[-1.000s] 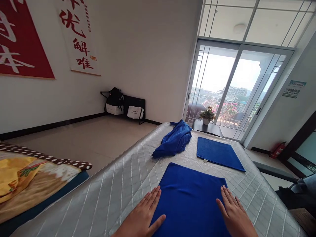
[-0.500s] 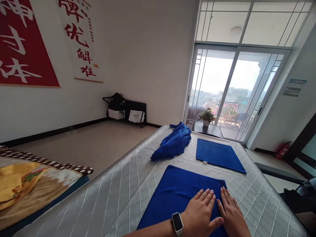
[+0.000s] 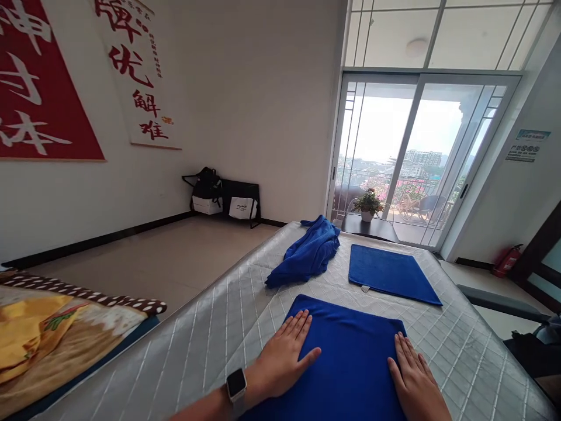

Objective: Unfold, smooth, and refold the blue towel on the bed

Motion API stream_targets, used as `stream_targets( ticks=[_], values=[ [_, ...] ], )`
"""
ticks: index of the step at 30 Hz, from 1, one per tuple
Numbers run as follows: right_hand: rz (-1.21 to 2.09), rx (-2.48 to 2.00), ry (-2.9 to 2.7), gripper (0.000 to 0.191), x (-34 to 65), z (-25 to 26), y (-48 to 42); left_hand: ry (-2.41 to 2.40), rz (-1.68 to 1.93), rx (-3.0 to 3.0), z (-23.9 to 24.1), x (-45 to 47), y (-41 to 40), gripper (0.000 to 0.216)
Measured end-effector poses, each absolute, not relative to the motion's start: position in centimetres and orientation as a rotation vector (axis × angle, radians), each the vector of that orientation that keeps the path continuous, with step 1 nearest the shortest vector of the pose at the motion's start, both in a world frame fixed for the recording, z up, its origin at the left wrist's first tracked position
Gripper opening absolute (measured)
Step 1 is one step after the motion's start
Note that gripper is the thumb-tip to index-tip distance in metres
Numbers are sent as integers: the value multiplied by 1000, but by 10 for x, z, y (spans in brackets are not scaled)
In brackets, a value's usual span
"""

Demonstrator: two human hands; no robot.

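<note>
A blue cloth lies folded in a flat rectangle on the silvery quilted mattress. My left hand, with a watch on its wrist, rests flat on the cloth's left edge, thumb pointing inward. At the right edge lies my right hand, fingers stretched out and palm down. Farther back is a second, neatly folded blue cloth with a small white tag. A crumpled blue cloth is heaped to its left.
On the left is a bed with a brown and yellow blanket. A potted plant stands on a dark table before the sliding glass door. A fire extinguisher is at the right wall, bags in the back corner.
My left hand has slid left across the cloth, from beside my right hand to the left edge. The cloth's surface looks smoother. My right hand has stayed at the right edge.
</note>
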State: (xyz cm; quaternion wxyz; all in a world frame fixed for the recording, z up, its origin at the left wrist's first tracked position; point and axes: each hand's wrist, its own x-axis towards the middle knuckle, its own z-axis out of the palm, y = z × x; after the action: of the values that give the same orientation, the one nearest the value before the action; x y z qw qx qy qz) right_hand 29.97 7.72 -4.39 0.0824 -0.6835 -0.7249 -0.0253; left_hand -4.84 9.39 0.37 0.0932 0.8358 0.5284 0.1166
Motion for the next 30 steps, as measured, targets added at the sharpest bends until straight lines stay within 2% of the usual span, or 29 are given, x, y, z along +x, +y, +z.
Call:
stream_targets(
  ticks=[5, 15, 21, 26, 30],
  values=[
    [-37, -2047, -2131, 66, 303, -47, 79, 1671, 431, 2450, -11, -77, 96, 73],
    [-12, -1998, -2136, 67, 295, -13, 106, 1647, 503, 2433, -15, -81, 97, 74],
    [-19, -2035, -2138, 64, 293, -21, 111, 1671, 442, 2422, -3, -77, 93, 76],
    [15, -2066, -2161, 64, 291, -12, 105, 1726, 320, 2365, 12, -72, 92, 84],
    [14, -2086, -2113, 64, 286, -6, 101, 1775, 348, 2411, 15, -64, 92, 82]
  ],
)
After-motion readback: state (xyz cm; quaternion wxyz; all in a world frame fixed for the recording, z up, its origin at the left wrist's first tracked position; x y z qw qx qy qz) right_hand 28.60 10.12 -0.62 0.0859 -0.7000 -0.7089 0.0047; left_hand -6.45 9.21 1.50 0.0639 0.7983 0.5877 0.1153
